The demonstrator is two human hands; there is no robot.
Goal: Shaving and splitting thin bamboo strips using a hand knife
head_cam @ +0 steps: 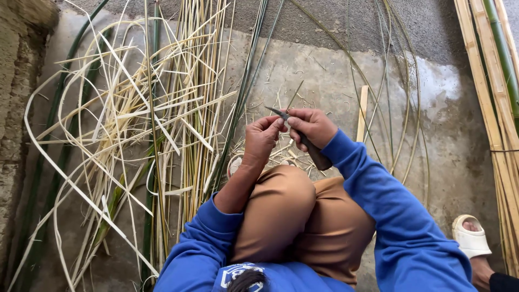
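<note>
Now | right hand clenched round knife | left hand pinching thin strip at blade tip | strip points to 1 o'clock | split bamboo pile at 9 o'clock on floor

Blue sleeves, tan trousers, pale yellow and green bamboo strips, a white sandal, grey floor.

A dark-handled knife points up-left, its blade against a thin green bamboo sliver slanting up-right.
</note>
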